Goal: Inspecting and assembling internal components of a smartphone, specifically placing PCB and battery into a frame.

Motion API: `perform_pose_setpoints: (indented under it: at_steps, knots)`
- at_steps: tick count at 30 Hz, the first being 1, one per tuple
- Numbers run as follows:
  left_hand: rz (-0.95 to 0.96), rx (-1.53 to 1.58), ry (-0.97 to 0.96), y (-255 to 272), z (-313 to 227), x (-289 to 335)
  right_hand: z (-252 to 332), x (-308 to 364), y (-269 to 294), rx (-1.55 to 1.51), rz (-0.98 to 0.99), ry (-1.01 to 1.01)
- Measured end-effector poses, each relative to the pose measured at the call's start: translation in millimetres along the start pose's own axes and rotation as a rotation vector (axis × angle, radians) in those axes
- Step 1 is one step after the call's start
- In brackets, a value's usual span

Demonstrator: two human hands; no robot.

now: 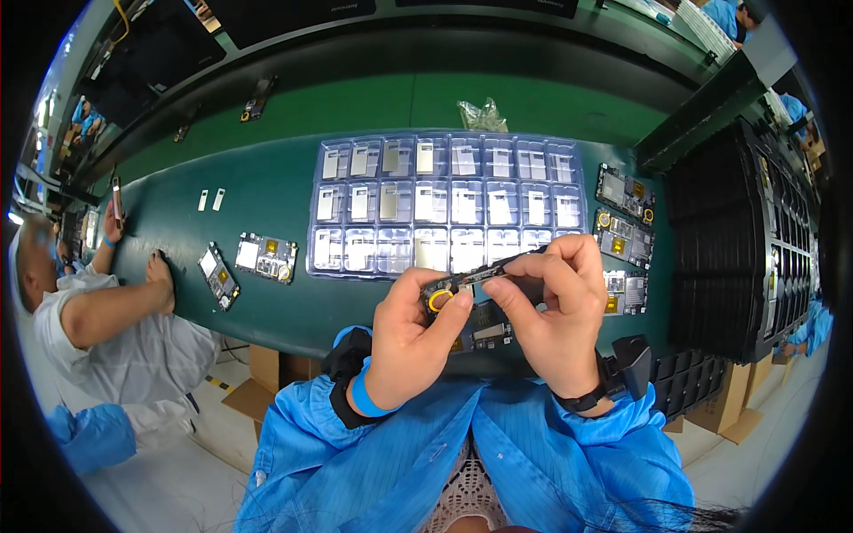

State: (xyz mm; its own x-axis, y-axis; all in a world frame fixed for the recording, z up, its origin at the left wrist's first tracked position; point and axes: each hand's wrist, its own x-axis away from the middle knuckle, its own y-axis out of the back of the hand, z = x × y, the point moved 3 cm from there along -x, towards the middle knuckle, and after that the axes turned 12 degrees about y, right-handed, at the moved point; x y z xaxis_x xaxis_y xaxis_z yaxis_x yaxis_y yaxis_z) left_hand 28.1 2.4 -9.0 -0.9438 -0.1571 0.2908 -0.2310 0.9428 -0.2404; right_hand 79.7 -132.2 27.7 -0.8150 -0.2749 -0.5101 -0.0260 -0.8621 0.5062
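Note:
Between both hands, above the near edge of the table, is a tilted circuit board (483,273) with a yellow ring at its left end. My left hand (410,330) pinches that left end, thumb on top. My right hand (565,318) grips the other end, its thumb and fingers pressing near a small light-coloured piece on the board. Another circuit board (491,334) lies partly hidden beneath my hands. Just beyond them, a clear compartment tray (313,256) holds many thin silvery plates, one or more per compartment.
Several circuit boards (625,194) line the tray's right side, beside stacked black trays (720,258). Two more boards (267,258) and two small white strips (203,200) lie left. A crumpled plastic bag (482,115) sits behind. At far left, a person (115,311) works.

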Motion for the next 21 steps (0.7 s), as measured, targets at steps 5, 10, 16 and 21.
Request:
perform_pose_setpoints:
  at_steps: [5, 10, 16, 21]
  knots:
    - [0.013, 0.027, 0.017, -0.3, -0.4, 1.0, 0.9, 0.7, 2.7, 0.030, -0.069, 0.024]
    - [0.031, 0.016, 0.016, 0.0, -0.5, 2.3, 1.9, -3.3, 8.6, 0.282, -0.078, 0.165]
    - [-0.001, -0.069, 0.000, 0.4, -0.6, 2.4, -13.0, 6.6, -3.9, -0.282, 0.007, -0.141]
    - [-0.078, -0.059, -0.083, 0.4, 5.0, 1.1, -9.2, 6.5, -4.1, -0.278, -0.025, -0.134]
